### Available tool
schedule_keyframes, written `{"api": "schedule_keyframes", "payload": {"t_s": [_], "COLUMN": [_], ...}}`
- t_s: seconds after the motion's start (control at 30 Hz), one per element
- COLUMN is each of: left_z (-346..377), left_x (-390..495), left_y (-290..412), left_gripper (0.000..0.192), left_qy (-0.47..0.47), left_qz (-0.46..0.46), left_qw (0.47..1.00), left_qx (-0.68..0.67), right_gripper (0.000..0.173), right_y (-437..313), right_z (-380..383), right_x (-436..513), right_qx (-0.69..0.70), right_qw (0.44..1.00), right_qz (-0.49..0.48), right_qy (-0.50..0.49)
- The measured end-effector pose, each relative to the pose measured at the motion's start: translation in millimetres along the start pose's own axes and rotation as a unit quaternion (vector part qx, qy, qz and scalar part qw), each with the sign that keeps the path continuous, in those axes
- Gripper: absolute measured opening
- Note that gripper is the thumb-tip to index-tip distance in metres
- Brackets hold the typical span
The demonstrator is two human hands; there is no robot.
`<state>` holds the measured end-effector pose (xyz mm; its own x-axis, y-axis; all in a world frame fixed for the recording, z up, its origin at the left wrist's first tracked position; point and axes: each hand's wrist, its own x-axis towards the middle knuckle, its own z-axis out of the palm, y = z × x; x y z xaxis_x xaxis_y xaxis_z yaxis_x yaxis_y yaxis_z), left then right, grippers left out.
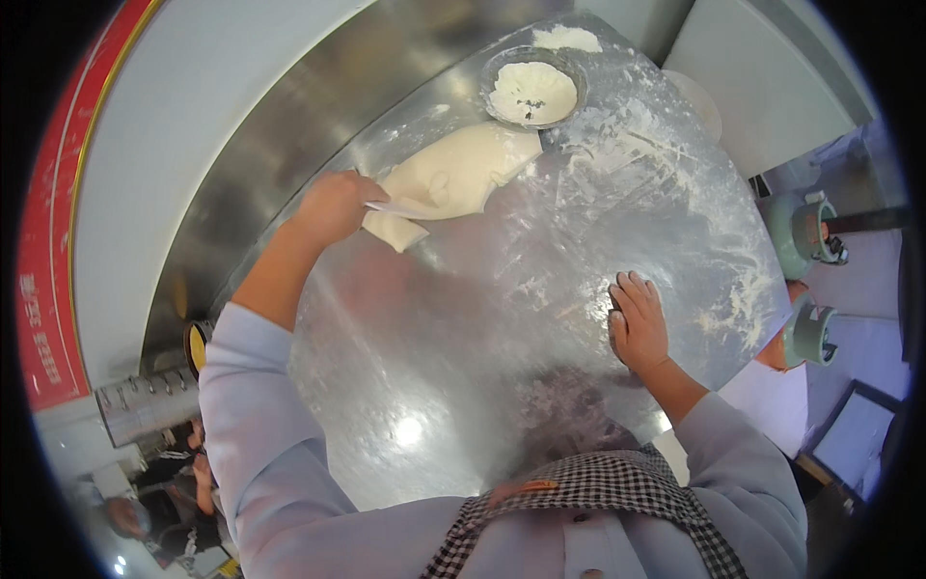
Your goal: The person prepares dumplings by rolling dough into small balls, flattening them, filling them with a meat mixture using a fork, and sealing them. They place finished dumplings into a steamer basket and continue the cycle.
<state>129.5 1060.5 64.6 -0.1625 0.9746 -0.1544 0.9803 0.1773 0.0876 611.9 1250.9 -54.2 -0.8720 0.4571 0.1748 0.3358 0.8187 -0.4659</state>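
Observation:
A flattened slab of pale dough [456, 170] lies on the steel worktop [463, 297], its far end beside a bowl of flour [534, 93]. My left hand [336, 206] is closed around a thin, pale flat tool [394, 209], perhaps a dough knife or scraper; its grip is hidden in my fist. The blade lies along the near-left edge of the slab, where a narrow flap of dough [396, 230] sticks out towards me. Over on the right, my right hand [639, 323] rests palm down on the worktop, holding nothing, its thumb apart from the fingers.
Loose flour [568, 39] is heaped behind the bowl, and more is smeared over the worktop's right side. A steel backsplash [289, 137] borders the left edge. Green gas cylinders [790, 235] stand beyond the right edge. At lower left, a person [170, 499] is in the background.

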Motion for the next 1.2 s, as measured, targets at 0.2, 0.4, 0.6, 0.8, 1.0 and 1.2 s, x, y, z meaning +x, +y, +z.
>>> {"api": "schedule_keyframes", "payload": {"t_s": [0.2, 0.4, 0.6, 0.8, 1.0, 1.2], "left_z": [29, 32, 26, 70, 99, 5], "left_x": [67, 91, 86, 12, -76, -41], "left_y": [-17, -32, -24, -26, 155, 214], "left_gripper": [0.029, 0.018, 0.031, 0.044, 0.033, 0.03], "left_qy": [-0.091, -0.128, -0.188, -0.161, 0.118, 0.089], "left_qz": [0.078, 0.022, -0.148, -0.309, -0.402, -0.358], "left_qw": [0.993, 0.99, 0.964, 0.889, 0.672, 0.879], "left_qx": [-0.009, -0.052, -0.111, -0.296, -0.611, -0.303], "right_gripper": [0.034, 0.034, 0.032, 0.031, 0.03, 0.027], "right_y": [-2, -1, -2, 1, 2, 5], "right_z": [1, -1, -3, 0, 1, 3], "right_x": [7, 6, 8, 2, 0, -5], "right_qx": [0.009, 0.009, 0.018, 0.029, 0.053, 0.046], "right_qw": [1.0, 1.0, 1.0, 0.999, 0.997, 0.997], "right_qz": [0.026, 0.024, 0.019, 0.012, 0.006, 0.006], "right_qy": [-0.008, -0.018, -0.001, 0.026, 0.053, 0.06]}}
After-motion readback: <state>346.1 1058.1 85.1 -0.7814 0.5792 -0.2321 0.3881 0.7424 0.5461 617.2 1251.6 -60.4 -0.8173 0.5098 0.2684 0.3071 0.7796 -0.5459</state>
